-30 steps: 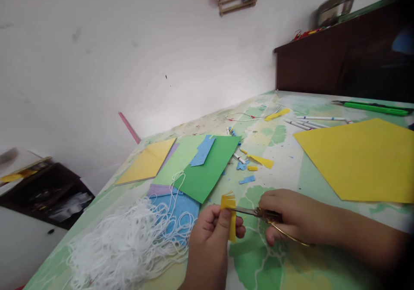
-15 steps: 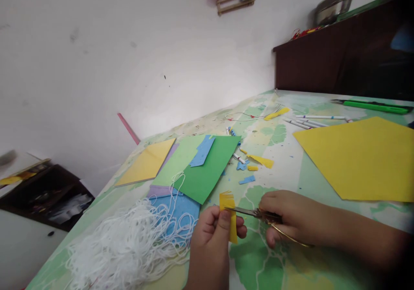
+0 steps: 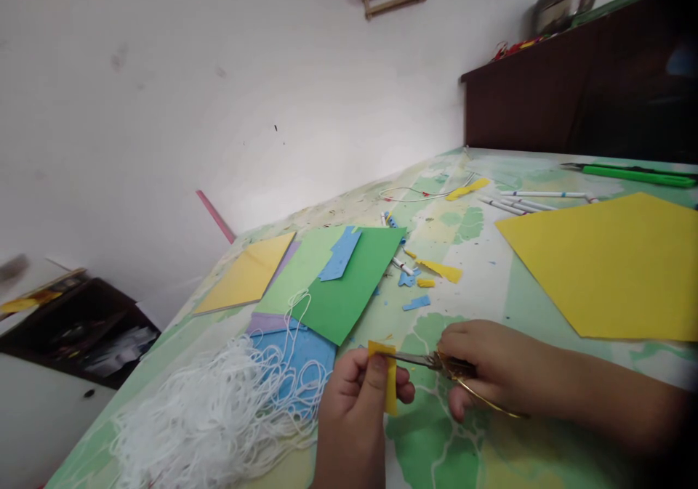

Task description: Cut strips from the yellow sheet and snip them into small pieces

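My left hand (image 3: pixel 360 402) pinches a short strip of yellow paper (image 3: pixel 391 394) upright between thumb and fingers. Scissors (image 3: pixel 417 359) with gold-coloured handles are in my right hand (image 3: pixel 485 358), fingers wrapped round the loops. Their blades point left and meet the strip near its top edge, just above my left thumb. The blade tips overlap the paper, and I cannot tell how far apart the blades are. Close to my left wrist lies a tangled heap of white string (image 3: pixel 201 416).
Green card (image 3: pixel 360 285), blue sheets (image 3: pixel 294 358) and a yellow-orange pad (image 3: pixel 245 275) lie left of centre. A large yellow sheet (image 3: pixel 605 267) is at right, with white markers (image 3: pixel 526 204) and a green cutter (image 3: pixel 638 176) behind. Blue scraps (image 3: pixel 417 303) and yellow scraps (image 3: pixel 441 269) lie mid-table.
The fringed end that stood above the blades no longer shows, and the strip's top edge looks shorter and straighter. Both hands stay nearly in place; the view has shifted slightly.
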The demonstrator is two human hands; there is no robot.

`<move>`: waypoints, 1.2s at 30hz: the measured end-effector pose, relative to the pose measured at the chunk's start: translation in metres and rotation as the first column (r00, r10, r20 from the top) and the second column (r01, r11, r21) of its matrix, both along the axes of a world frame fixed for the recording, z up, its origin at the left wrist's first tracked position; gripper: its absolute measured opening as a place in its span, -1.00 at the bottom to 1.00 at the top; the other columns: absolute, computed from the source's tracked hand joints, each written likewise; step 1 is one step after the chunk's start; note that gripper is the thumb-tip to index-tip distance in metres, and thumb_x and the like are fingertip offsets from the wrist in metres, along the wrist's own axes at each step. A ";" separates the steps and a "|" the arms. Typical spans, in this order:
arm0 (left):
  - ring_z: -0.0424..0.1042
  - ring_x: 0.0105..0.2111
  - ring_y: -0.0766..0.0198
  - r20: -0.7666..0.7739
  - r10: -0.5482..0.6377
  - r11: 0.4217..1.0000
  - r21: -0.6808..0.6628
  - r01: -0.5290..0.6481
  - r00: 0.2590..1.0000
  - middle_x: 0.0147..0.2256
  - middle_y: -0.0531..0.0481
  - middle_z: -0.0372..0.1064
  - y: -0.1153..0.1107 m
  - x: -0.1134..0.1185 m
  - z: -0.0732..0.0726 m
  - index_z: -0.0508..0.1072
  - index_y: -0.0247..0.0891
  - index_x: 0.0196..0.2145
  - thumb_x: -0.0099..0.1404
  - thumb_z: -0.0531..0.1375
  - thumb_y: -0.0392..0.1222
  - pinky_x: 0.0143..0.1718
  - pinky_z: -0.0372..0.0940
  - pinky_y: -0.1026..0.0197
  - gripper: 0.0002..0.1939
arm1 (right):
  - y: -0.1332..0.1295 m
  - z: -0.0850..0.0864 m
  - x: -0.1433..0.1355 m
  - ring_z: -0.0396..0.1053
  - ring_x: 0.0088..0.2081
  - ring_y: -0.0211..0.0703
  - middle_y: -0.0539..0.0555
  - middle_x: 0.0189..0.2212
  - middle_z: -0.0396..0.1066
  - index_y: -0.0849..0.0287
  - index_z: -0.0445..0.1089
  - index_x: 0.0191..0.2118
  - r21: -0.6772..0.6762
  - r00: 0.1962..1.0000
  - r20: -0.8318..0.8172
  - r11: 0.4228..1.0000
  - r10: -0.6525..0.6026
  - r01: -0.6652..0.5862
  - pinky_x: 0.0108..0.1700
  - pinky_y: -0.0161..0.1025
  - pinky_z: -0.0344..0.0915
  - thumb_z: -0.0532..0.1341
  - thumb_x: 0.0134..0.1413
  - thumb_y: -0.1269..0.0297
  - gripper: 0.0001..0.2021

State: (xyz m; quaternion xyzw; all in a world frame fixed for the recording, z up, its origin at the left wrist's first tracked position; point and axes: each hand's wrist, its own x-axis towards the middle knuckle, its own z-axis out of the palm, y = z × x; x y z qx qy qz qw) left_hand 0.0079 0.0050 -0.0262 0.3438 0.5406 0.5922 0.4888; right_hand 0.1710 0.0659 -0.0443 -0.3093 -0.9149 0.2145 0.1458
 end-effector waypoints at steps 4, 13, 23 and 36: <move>0.28 -0.64 0.40 -0.002 0.007 1.000 0.005 -0.007 1.000 -0.67 0.08 0.31 0.000 0.001 0.000 0.31 -0.31 -0.62 0.00 0.16 -0.12 -0.57 0.14 0.34 -0.80 | 0.001 0.001 0.000 0.18 -0.51 -0.25 0.02 -0.56 0.26 0.22 0.26 -0.53 -0.010 1.000 0.006 1.000 -0.002 0.002 -0.51 -0.37 0.05 0.12 -0.07 0.10 -0.73; 0.27 -0.66 0.41 -0.014 0.035 0.999 -0.001 -0.035 0.999 -0.69 0.10 0.30 -0.003 0.001 0.003 0.30 -0.29 -0.62 0.00 0.17 -0.12 -0.59 0.14 0.35 -0.80 | 0.002 0.004 0.003 0.10 -0.54 -0.28 -0.01 -0.58 0.21 0.22 0.23 -0.55 -0.034 1.000 -0.007 0.999 0.002 -0.002 -0.55 -0.38 -0.01 0.13 -0.16 -0.05 -0.63; 0.27 -0.66 0.43 -0.007 0.044 0.999 -0.007 -0.044 0.999 -0.70 0.10 0.31 -0.004 0.000 0.004 0.27 -0.29 -0.62 0.01 0.15 -0.12 -0.58 0.16 0.37 -0.80 | 0.000 0.006 0.005 0.10 -0.53 -0.27 -0.02 -0.56 0.19 0.21 0.20 -0.54 -0.085 0.999 0.004 0.996 -0.032 0.033 -0.54 -0.37 -0.01 0.13 -0.22 -0.12 -0.58; 0.29 -0.65 0.41 -0.070 0.039 0.999 -0.031 -0.041 0.997 -0.66 0.07 0.34 -0.003 0.001 0.007 0.32 -0.32 -0.59 0.05 0.13 -0.17 -0.57 0.17 0.36 -0.83 | 0.001 0.002 0.003 0.11 -0.53 -0.26 -0.02 -0.56 0.20 0.20 0.21 -0.54 -0.062 1.000 0.005 0.998 -0.002 0.002 -0.53 -0.37 0.01 0.09 -0.17 -0.12 -0.59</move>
